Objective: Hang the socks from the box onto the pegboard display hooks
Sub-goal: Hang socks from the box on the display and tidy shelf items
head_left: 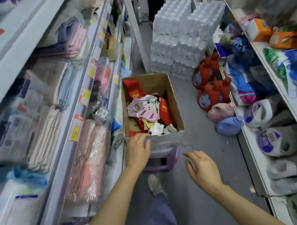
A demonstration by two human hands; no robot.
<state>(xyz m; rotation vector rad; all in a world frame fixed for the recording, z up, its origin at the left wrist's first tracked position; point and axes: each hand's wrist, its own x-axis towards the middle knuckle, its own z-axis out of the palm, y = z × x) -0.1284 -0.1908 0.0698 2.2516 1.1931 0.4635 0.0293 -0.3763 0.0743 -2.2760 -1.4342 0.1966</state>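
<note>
Resting slack fingers on the box (pixel 173 103) rim, the left hand (pixel 137 150) is risking tipping it off the stool (pixel 161 161) — the right hand (pixel 201 168) is hovering spread, holding nothing.

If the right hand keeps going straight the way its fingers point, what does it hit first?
Probably the taped near wall of the brown cardboard box on the purple plastic stool; the right hand points up-left toward it, though depth is unclear.

box (pixel 170 103) top open; bottles (pixel 209 96) maybe crowd right.
</note>
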